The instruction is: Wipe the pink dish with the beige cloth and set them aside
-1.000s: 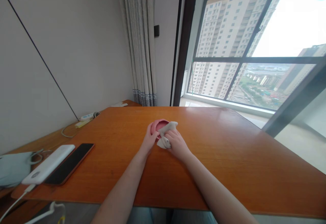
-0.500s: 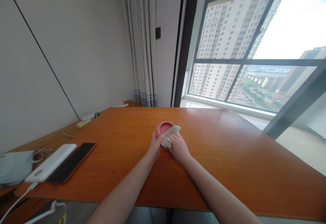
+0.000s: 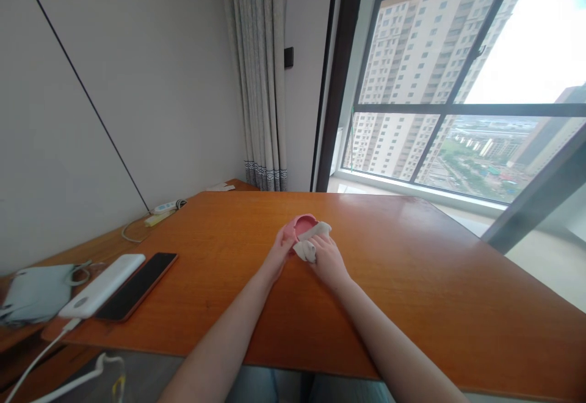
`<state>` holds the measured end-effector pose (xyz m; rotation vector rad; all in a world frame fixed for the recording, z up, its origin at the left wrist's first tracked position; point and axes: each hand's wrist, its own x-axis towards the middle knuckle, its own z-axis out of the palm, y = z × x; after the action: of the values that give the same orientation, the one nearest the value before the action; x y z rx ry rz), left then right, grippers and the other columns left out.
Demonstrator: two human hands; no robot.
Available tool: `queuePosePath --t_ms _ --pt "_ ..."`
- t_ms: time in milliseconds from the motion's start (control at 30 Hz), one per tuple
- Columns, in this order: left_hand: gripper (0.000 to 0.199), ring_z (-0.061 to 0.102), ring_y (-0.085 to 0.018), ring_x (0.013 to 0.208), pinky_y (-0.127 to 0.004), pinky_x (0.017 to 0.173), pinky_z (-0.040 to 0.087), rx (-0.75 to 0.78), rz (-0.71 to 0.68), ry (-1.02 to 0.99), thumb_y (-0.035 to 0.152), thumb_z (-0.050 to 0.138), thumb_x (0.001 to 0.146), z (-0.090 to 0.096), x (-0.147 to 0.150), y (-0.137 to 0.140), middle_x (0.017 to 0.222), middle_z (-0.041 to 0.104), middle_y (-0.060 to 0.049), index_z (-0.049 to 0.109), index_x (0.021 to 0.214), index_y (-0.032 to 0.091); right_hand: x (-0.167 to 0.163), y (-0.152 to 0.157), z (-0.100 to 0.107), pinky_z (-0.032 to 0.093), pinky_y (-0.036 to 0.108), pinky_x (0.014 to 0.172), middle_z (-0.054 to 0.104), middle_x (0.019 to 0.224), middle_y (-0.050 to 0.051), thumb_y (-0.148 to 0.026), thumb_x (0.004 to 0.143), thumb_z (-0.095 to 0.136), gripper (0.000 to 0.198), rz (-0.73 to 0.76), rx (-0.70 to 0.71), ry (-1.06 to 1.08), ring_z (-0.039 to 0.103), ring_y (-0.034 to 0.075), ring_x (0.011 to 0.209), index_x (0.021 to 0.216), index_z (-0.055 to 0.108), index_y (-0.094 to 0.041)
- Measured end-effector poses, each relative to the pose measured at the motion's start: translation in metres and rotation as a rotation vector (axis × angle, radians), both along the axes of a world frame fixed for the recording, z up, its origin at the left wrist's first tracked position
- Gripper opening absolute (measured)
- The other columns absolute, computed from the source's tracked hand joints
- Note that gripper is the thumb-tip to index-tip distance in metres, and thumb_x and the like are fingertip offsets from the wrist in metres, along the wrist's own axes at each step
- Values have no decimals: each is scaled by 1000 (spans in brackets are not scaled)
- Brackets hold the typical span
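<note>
Over the middle of the wooden table (image 3: pixel 220 256), a small round pink bowl (image 3: pixel 290 229) is tilted, with part of its hollow inside showing. My left hand (image 3: pixel 277 253) grips it by its left side, thumb on the near edge. A crumpled white cloth (image 3: pixel 306 251) is bunched in my right hand (image 3: pixel 330 261), whose fingers are closed round it. The cloth lies against the bowl's right side and rim, covering part of the opening. My right fingertips are partly hidden by the cloth.
To the left lie a black phone (image 3: pixel 137 287) and a white power bank (image 3: pixel 103 286) with a white cable (image 3: pixel 41 354). Beyond them is a pale blue-grey pouch (image 3: pixel 39 293). A power strip (image 3: pixel 165 207) sits by the wall. A large window (image 3: pixel 439 110) stands at right.
The bowl is tipped slightly more, its opening turned a little to the right. My right hand and the cloth have shifted slightly along its rim. The whole view has moved a little.
</note>
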<state>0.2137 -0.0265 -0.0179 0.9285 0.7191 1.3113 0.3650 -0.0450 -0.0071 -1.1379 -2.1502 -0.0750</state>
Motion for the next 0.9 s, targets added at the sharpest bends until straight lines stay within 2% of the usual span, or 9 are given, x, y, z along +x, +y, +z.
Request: queuePosePath --t_ms 100,200,300,400,633,700,800,900 --pt "79 56 -23 110 -36 90 48 -33 -43 -103 32 74 67 -2 20 -10 126 55 -10 34 135 27 0 2 -5 37 33 80 59 82 4 -19 78 54 7 -48 -11 32 47 21 84 84 58 -19" --pt "73 58 -24 108 -37 86 50 -97 -20 -120 31 67 73 1 25 -16 124 57 -9 31 137 29 -3 3 -9 38 33 79 59 83 5 -21 78 56 6 -11 -25 24 48 21 84 84 58 -19" --pt "63 57 -23 110 -35 88 50 -81 77 -113 30 63 76 5 21 -17 123 58 -6 37 134 30 -8 4 -10 38 33 80 58 82 5 -22 78 56 6 19 -20 22 48 21 84 83 58 -19" --pt "53 54 -22 114 -32 94 45 -30 191 -45 27 62 76 5 17 -13 123 58 -5 47 127 26 -9 4 -6 38 33 80 58 82 4 -21 79 54 7 44 0 28 47 20 84 84 58 -19" --pt "45 49 -22 120 -31 98 39 47 231 139 25 58 76 8 0 2 128 55 -6 54 121 22 4 3 11 38 33 81 58 88 6 -19 82 50 9 148 26 -66 48 20 90 86 58 -21" --pt "40 51 -22 117 -31 96 40 81 232 204 28 59 77 11 -8 5 122 59 -7 58 115 20 4 2 12 39 32 79 58 88 6 -18 81 50 8 165 12 -77 48 20 89 85 57 -21" --pt "41 58 -23 103 -32 89 44 89 233 297 40 62 75 10 -16 7 100 67 -8 61 109 16 0 1 9 39 30 75 58 85 5 -17 78 52 5 188 -33 -59 48 19 86 80 55 -20" --pt "48 61 -21 95 -31 84 47 48 249 285 48 62 74 4 -9 3 91 67 -5 58 111 17 -3 0 3 38 31 77 59 83 4 -16 78 53 5 123 -24 -39 48 20 86 80 56 -20"
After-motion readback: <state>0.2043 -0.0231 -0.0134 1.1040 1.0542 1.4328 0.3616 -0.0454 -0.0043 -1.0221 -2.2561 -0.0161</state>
